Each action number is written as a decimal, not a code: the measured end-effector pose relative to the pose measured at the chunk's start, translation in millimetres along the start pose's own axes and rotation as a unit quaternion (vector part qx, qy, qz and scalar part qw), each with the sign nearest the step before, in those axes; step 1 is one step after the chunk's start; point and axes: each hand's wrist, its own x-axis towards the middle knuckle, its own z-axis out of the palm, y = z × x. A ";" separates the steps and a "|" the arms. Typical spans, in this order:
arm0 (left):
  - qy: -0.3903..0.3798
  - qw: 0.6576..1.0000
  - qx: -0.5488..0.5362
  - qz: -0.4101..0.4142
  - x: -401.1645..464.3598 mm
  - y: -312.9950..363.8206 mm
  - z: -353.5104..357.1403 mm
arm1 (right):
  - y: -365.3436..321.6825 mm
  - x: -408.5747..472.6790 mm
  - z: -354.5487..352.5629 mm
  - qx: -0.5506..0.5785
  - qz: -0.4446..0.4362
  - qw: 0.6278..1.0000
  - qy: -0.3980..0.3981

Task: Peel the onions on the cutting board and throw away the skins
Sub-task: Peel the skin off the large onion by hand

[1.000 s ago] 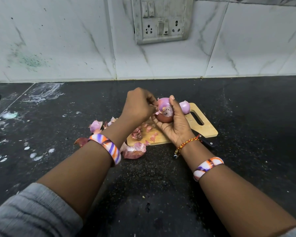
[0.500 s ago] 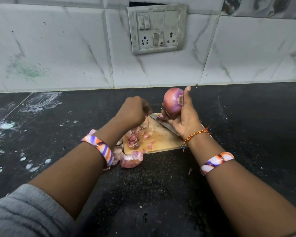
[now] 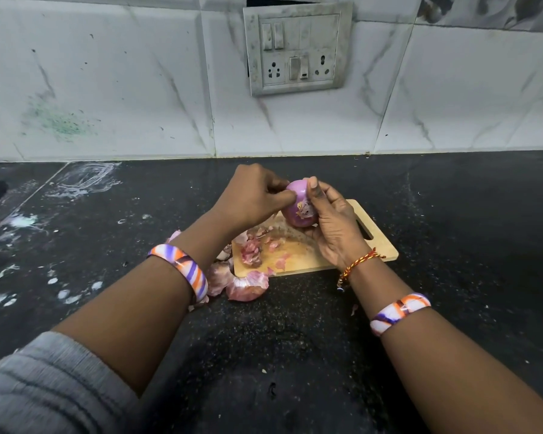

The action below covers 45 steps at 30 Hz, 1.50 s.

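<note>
Mid-peel: right hand (image 3: 333, 227) cradles the onion (image 3: 298, 208) over the cutting board (image 3: 380, 245), left hand (image 3: 251, 195) seemingly pinching skin at its top, a clean pull-away next.

a home kitchen. a black speckled stone countertop (image 3: 452, 245) fills the lower half of the frame, smeared with white residue at the left. white marble-patterned wall tiles (image 3: 107, 89) form the backsplash above, with a grimy switch-and-socket plate (image 3: 298, 48) at upper centre. a wooden cutting board (image 3: 380, 245) with pink onion skins (image 3: 248, 286) lies at centre.
</note>
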 end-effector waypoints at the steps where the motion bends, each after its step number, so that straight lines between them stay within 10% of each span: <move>1: 0.000 1.000 0.005 0.013 0.3 -2.0 -0.9 | 1.4 -0.5 0.2 -0.003 -0.005 1.000 -0.002; 23: 0.164 0.980 -0.101 -0.043 -13.7 6.3 19.2 | 1.4 -11.3 3.5 0.062 -0.015 0.998 -0.013; 45: -0.011 0.951 0.013 -0.309 -3.5 -9.0 -3.8 | -21.3 -19.6 2.3 0.329 0.015 0.943 -0.046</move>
